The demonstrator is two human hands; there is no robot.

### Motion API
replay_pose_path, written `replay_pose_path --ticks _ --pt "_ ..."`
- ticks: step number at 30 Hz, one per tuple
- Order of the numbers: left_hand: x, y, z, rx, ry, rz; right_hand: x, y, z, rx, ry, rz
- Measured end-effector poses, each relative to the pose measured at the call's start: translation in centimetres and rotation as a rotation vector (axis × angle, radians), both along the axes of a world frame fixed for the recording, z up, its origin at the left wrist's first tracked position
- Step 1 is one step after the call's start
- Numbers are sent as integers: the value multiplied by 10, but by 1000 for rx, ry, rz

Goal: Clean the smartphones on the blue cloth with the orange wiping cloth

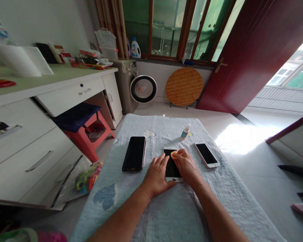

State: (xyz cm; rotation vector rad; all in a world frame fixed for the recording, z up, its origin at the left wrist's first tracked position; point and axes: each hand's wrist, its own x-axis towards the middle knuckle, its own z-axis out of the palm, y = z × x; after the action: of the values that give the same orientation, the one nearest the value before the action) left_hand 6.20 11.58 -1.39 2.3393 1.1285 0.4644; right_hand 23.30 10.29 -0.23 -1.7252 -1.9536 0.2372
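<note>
A white smartphone (172, 169) with a dark screen lies face up on the cloth-covered table. My left hand (155, 176) grips it, fingers along its left edge and thumb by the bottom edge. Pinched in my right hand (188, 166) is a small orange cloth (173, 154), pressed against the upper part of the screen. A larger black phone (134, 153) rests to the left. On the right lies another white phone (207, 155), screen up. Behind them stands a small spray bottle (184, 132) with a clear cap.
A pale blue quilted cloth (151, 215) covers the table. Left are a white desk (70, 92), a red stool (91, 134) with a dark seat and a plastic bag (80, 181). Farther back are a washing machine (127, 85) with its door open and a round wooden tabletop (184, 86).
</note>
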Motion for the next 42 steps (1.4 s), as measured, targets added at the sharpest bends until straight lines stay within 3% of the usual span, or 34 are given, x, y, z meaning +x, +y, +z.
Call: replay_pose_path --ticks 7,14,26,31,42 --pt "-1 -2 4 -8 -14 4 -2 -1 -3 79 169 -85" --pt "-2 1 -4 23 -53 -24 -1 -2 1 85 61 -97" --pt "0 0 -3 13 -64 -8 1 -8 11 54 124 120" --pt "-1 0 -2 13 -100 -14 4 -5 1 117 133 80" --pt "-1 0 -2 23 -113 -17 3 -4 -3 12 287 -111"
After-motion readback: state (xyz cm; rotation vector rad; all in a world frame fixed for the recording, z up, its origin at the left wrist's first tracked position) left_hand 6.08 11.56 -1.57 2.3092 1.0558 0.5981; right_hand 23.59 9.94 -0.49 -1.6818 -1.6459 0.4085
